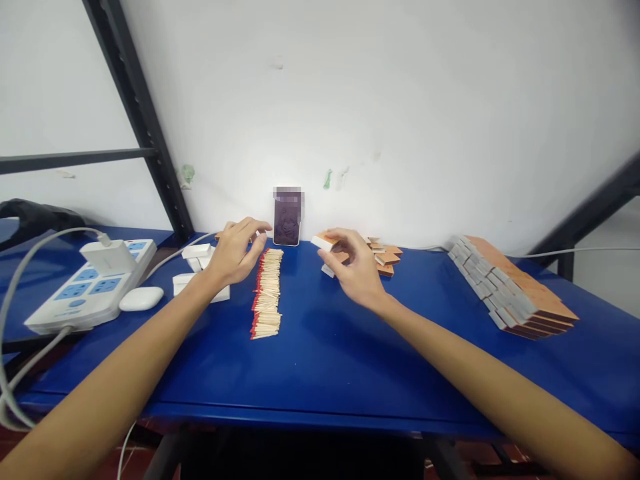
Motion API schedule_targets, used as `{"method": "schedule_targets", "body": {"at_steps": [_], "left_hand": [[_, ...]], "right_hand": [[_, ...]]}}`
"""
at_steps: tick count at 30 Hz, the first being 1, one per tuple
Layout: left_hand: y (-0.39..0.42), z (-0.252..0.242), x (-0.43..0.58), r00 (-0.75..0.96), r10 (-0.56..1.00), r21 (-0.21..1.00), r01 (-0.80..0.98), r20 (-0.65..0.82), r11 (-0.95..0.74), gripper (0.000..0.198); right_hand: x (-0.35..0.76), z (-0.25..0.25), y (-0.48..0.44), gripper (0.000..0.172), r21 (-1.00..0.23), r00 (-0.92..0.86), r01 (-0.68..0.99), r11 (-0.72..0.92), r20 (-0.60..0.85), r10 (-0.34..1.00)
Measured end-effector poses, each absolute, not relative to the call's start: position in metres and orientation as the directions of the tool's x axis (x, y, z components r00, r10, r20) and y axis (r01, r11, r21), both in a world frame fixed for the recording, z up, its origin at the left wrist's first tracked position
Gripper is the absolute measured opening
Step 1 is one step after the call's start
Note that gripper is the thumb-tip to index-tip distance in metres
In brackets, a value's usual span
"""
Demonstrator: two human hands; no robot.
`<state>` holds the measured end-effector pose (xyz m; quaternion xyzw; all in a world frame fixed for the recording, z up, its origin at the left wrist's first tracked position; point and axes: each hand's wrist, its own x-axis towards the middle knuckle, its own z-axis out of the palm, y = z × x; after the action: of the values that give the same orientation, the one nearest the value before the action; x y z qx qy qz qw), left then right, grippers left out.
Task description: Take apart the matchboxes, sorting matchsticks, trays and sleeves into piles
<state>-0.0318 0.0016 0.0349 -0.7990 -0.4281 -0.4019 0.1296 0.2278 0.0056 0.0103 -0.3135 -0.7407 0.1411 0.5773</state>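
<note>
A long row of red-tipped matches (267, 294) lies on the blue table (320, 360). My left hand (235, 252) hovers just left of the row's far end, fingers curved and apart, holding nothing I can see. My right hand (350, 263) is closed on an orange-and-white matchbox (324, 241), lifted a little above the table. Behind it lies a small heap of orange matchbox sleeves (386, 255). Several white inner trays (196, 252) sit by my left wrist.
A large stack of matchboxes (510, 287) leans at the right. A phone (287, 216) stands against the wall. A white power strip (87, 283) with a plugged charger and cables, and a white earbud case (141, 298), occupy the left.
</note>
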Motion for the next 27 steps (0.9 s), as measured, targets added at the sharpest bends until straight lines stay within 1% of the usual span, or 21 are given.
{"method": "schedule_targets", "body": {"at_steps": [3,5,7,9,10,11,13,14,16,19,22,27], "left_hand": [[-0.005,0.033,-0.032,0.311,0.567,0.121,0.793,0.763,-0.597,0.028],[-0.013,0.029,-0.034,0.384,0.556,0.093,0.757,0.737,-0.646,0.027],[-0.023,0.025,-0.037,0.475,0.547,0.081,0.7,0.69,-0.709,0.031],[-0.032,0.021,-0.04,0.555,0.537,0.06,0.658,0.635,-0.751,0.044],[-0.036,0.019,-0.041,0.593,0.529,0.031,0.647,0.607,-0.761,0.049],[-0.039,0.018,-0.042,0.624,0.517,-0.006,0.642,0.585,-0.767,0.051],[-0.042,0.015,-0.043,0.653,0.502,-0.063,0.642,0.567,-0.764,0.046],[-0.043,0.014,-0.043,0.649,0.501,-0.068,0.646,0.572,-0.76,0.041],[-0.043,0.012,-0.043,0.62,0.5,-0.048,0.655,0.604,-0.754,0.032],[-0.041,0.008,-0.042,0.575,0.493,-0.024,0.666,0.653,-0.746,0.03],[-0.041,0.006,-0.042,0.544,0.497,-0.004,0.678,0.676,-0.735,0.031],[-0.043,0.005,-0.046,0.523,0.501,0.018,0.679,0.689,-0.734,0.033]], "right_hand": [[0.209,0.004,0.001,0.019,-0.675,-0.192,0.231,0.701,0.674,0.713],[0.198,-0.005,0.001,0.023,-0.755,-0.268,0.187,0.629,0.576,0.772],[0.191,-0.012,0.001,0.026,-0.837,-0.354,0.099,0.539,0.476,0.805],[0.186,-0.015,0.0,0.028,-0.892,-0.431,-0.01,0.451,0.411,0.803],[0.184,-0.014,-0.002,0.029,-0.91,-0.477,-0.055,0.412,0.387,0.789],[0.184,-0.013,-0.004,0.031,-0.923,-0.523,-0.087,0.375,0.363,0.771],[0.183,-0.01,-0.008,0.037,-0.947,-0.581,-0.101,0.304,0.304,0.755],[0.183,-0.008,-0.01,0.04,-0.958,-0.578,-0.09,0.272,0.273,0.769],[0.183,-0.008,-0.012,0.041,-0.974,-0.484,-0.092,0.208,0.226,0.845],[0.184,-0.011,-0.014,0.039,-0.977,-0.319,-0.195,0.092,0.152,0.935],[0.183,-0.014,-0.015,0.041,-0.972,-0.327,-0.233,-0.005,0.074,0.942],[0.179,-0.016,-0.017,0.039,-0.975,-0.345,-0.217,-0.036,0.042,0.938]]}}
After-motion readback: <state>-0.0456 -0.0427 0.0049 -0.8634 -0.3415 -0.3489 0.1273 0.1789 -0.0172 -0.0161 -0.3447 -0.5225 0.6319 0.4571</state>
